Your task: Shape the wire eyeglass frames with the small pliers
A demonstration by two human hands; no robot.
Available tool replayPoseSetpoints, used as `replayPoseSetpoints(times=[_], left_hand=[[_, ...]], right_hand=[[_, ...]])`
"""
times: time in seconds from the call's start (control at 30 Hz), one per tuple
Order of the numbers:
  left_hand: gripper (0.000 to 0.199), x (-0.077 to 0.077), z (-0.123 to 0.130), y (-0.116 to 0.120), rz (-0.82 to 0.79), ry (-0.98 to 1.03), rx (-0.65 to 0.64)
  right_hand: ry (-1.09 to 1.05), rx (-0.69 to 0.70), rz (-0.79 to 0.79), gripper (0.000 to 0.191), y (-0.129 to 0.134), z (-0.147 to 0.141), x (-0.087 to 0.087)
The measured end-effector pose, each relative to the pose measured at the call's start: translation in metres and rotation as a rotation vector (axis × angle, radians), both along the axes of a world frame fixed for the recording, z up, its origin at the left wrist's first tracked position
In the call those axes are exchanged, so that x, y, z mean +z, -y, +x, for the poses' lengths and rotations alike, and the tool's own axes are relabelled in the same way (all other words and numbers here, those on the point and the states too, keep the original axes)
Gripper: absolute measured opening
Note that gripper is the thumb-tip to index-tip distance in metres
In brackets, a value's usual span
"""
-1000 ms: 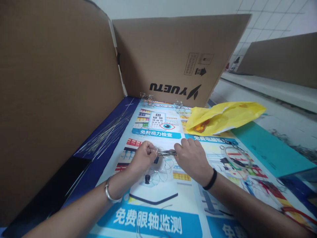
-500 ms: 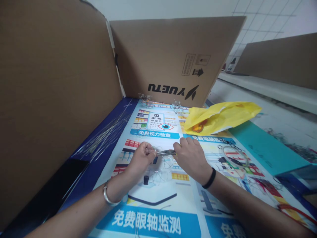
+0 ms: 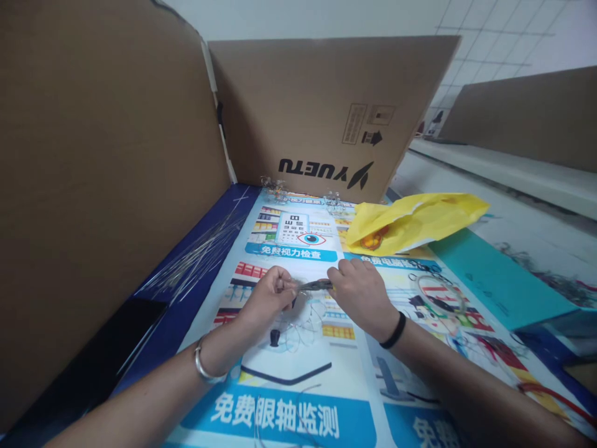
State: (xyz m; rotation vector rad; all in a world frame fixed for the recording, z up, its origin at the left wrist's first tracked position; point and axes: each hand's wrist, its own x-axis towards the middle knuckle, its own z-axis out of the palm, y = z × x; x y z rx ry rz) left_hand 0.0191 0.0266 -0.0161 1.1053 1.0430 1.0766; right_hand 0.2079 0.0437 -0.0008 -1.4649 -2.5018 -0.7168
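My right hand (image 3: 357,289) is wrapped round the handles of a pair of metal pliers (image 3: 317,285), whose jaws point left. The plier tips meet the fingertips of my left hand (image 3: 275,292), which pinches a thin wire piece. Loops of fine wire (image 3: 303,320) hang below the pliers over the printed sheet (image 3: 298,367). Exactly how the jaws grip the wire is too small to make out.
Straight wires (image 3: 196,252) lie at the left beside a dark flat object (image 3: 125,336). Cardboard panels (image 3: 326,93) stand behind and left. A yellow bag (image 3: 420,218), a teal sheet (image 3: 504,274) and a wire coil (image 3: 441,295) are at the right. Small wire bundles (image 3: 333,202) sit at the back.
The plier jaws look closer together and have tilted slightly at my left fingertips. My left fingers have shifted a little; my right hand is nearly in the same place.
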Motion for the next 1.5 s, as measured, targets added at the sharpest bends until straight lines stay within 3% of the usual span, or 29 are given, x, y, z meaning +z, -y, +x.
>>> replayPoseSetpoints(times=[0.17,0.33,0.6,0.97,1.5], left_hand=[[0.021,-0.004,-0.001,-0.001,-0.003,-0.024,-0.026],[0.021,-0.003,0.001,0.0,-0.004,-0.018,0.04],[0.019,-0.007,0.006,0.002,0.006,-0.026,0.15],[0.02,-0.008,0.008,0.004,0.012,-0.02,0.2],[0.02,-0.007,0.008,0.004,-0.003,0.018,0.201]], right_hand=[[0.005,-0.011,-0.05,0.013,-0.001,-0.002,0.0],[0.023,-0.027,-0.093,0.011,0.002,-0.003,0.007],[0.051,-0.03,0.013,0.008,0.013,-0.008,0.016],[0.042,-0.026,0.091,0.009,0.016,-0.01,0.016],[0.072,-0.054,0.02,0.008,0.014,-0.01,0.014]])
